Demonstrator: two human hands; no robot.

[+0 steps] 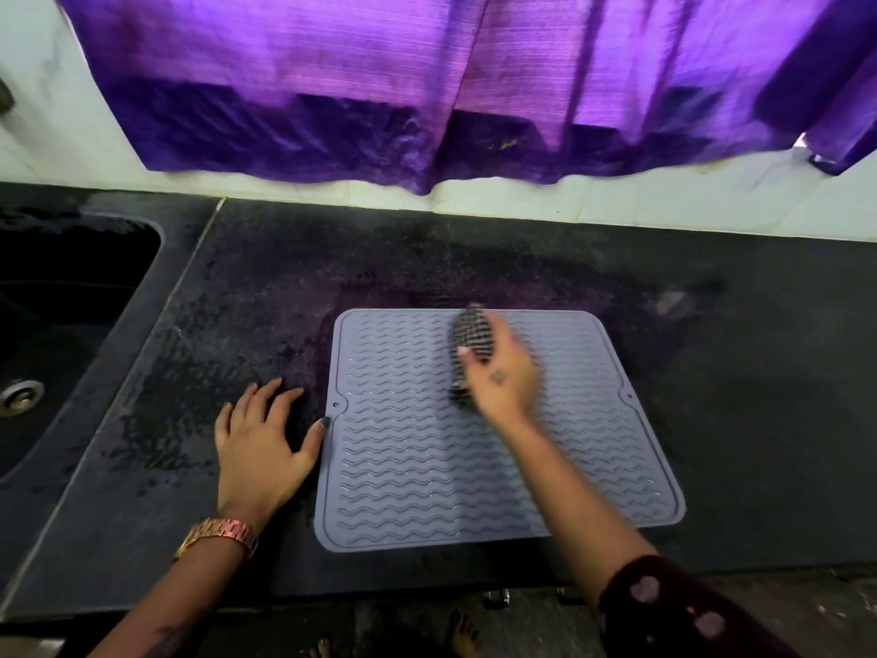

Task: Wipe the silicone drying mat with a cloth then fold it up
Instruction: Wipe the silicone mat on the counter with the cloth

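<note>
Both hands are in view, forearms entering from the bottom edge, elbows cut off. Left hand (265,444) lies flat, palm down, fingers spread and straight on the dark countertop (759,420); it grasps nothing, and its thumb tip touches the left edge of the silicone drying mat (403,467). A gold-coloured watch (216,536) sits on that wrist. Right hand (500,377) is motion-blurred; it reaches over the mat's far half with fingers curled around a bunched checked cloth (470,339), which is pressed to the mat surface. How much of the cloth lies beneath the palm cannot be made out. The grey mat lies flat and unfolded, directly under the right hand and just right of the left. Left of the left hand, a dark sink (57,325) is cut off by the frame edge. Beyond both hands, a purple curtain (427,87) hangs against the white wall. A small blurred object (671,303) beyond the right hand cannot be identified.
</note>
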